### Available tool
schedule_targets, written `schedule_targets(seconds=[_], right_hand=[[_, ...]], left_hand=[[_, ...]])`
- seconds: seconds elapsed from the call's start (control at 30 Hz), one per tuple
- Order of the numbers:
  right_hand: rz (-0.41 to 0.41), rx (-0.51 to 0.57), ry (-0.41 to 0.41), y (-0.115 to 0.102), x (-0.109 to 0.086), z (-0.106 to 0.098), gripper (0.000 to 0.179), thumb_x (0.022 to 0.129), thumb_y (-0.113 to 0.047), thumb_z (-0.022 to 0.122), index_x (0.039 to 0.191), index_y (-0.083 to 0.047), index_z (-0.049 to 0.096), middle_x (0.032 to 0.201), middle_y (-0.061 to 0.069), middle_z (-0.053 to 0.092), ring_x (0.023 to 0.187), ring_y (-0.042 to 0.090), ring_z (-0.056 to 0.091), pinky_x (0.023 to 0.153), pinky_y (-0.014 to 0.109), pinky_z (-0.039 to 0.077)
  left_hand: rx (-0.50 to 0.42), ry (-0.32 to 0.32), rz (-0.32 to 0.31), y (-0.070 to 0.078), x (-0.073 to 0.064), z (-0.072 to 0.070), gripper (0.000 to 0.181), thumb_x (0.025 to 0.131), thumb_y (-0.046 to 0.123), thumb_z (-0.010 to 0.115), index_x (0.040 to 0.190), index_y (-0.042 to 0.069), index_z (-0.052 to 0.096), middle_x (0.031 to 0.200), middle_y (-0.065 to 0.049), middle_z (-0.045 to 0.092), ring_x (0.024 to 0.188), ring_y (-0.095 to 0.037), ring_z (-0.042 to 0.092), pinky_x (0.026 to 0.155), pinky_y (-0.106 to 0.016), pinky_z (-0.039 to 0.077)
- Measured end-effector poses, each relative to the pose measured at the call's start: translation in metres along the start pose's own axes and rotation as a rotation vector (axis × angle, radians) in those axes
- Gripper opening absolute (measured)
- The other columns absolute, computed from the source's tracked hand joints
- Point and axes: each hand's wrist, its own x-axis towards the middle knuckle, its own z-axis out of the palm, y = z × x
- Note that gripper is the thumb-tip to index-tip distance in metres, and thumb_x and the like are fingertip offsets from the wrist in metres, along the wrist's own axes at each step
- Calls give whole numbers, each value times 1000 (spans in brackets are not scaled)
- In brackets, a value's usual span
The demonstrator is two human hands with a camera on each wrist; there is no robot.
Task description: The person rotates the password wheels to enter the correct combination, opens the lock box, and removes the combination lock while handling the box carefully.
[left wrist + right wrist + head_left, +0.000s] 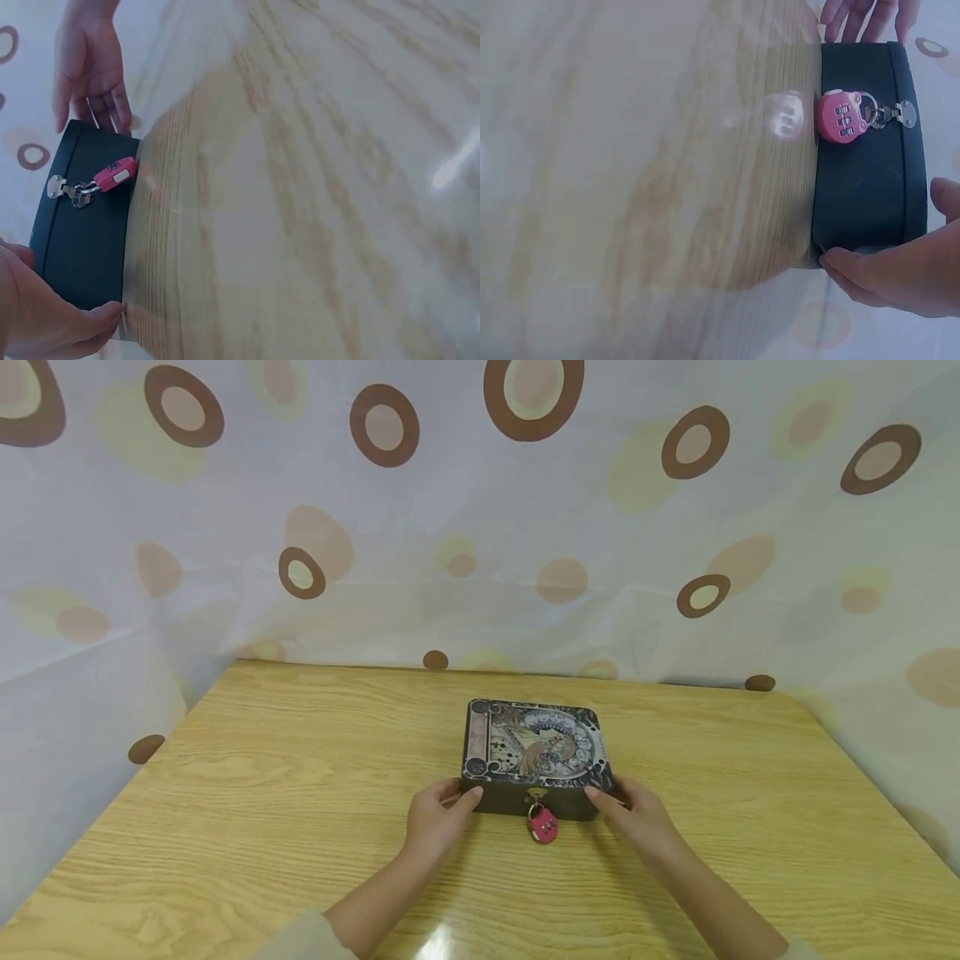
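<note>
A dark rectangular box [498, 800] with an ornate picture on its lid is at the middle of the wooden table. From the metal clasp [900, 113] on its front hangs a pink combination padlock [841, 117] with several number dials. My left hand [435, 818] holds the box's left end, thumb at the front corner. At the opposite end my right hand [641, 818] grips the right side, its thumb near the front top edge. The lid is down. Most fingers of both hands are hidden behind the ends in the head view.
The wood-grain table [300, 760] extends on all sides of the box. Behind it and along both sides hangs a pale sheet [465, 510] with brown and beige ovals. Light reflects off the table's front part.
</note>
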Motion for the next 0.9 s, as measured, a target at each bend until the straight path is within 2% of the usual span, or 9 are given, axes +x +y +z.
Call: schedule_targets(seconds=[0.17, 0.27, 0.4, 0.5, 0.6, 0.77, 0.9], right_hand=[[39, 32, 23, 5, -10, 0, 57, 93, -26, 52, 132, 13, 38, 128, 30, 48, 102, 29, 58, 86, 36, 54], [62, 55, 57, 7, -13, 0, 51, 91, -20, 52, 128, 13, 43, 120, 30, 53, 91, 21, 61, 81, 32, 55], [85, 80, 90, 11, -16, 1, 43, 88, -14, 53, 121, 13, 50, 109, 24, 61, 83, 16, 62, 79, 30, 55], [81, 106, 98, 12, -16, 4, 38, 86, -9, 54, 116, 14, 53, 104, 20, 65, 81, 15, 63, 78, 29, 56], [71, 133, 71, 13, -16, 8, 36, 85, -5, 54, 115, 15, 54, 103, 20, 66, 83, 16, 65, 78, 30, 57], [38, 160, 15, 12, -15, 16, 36, 84, 0, 53, 115, 19, 53, 105, 24, 65, 88, 19, 65, 77, 30, 58], [6, 173, -22, 11, -14, 22, 36, 86, 1, 51, 116, 21, 50, 108, 28, 63, 93, 22, 64, 79, 31, 58]], left_hand=[[34, -1, -25, 0, -6, -1, 43, 84, 17, 64, 113, -13, 57, 113, -28, 61, 106, -38, 58, 95, -46, 49], [47, -4, -33, 0, -11, 1, 41, 84, 16, 63, 112, -13, 58, 111, -27, 62, 105, -38, 58, 94, -47, 48], [35, 3, -42, -1, -17, 3, 39, 83, 14, 62, 112, -12, 58, 111, -26, 62, 105, -37, 58, 93, -46, 49], [12, 0, -41, -1, -21, 5, 35, 83, 12, 61, 110, -11, 59, 110, -25, 63, 105, -36, 58, 92, -44, 50], [4, -16, -31, -2, -22, 7, 32, 83, 10, 60, 108, -10, 61, 107, -25, 64, 103, -35, 59, 89, -43, 52], [-19, -34, -8, -4, -21, 14, 29, 81, 6, 60, 104, -12, 62, 99, -24, 66, 88, -26, 63, 75, -32, 56], [-33, -62, 8, -5, -21, 22, 28, 79, 4, 61, 102, -12, 63, 96, -22, 67, 81, -19, 61, 67, -24, 55]])
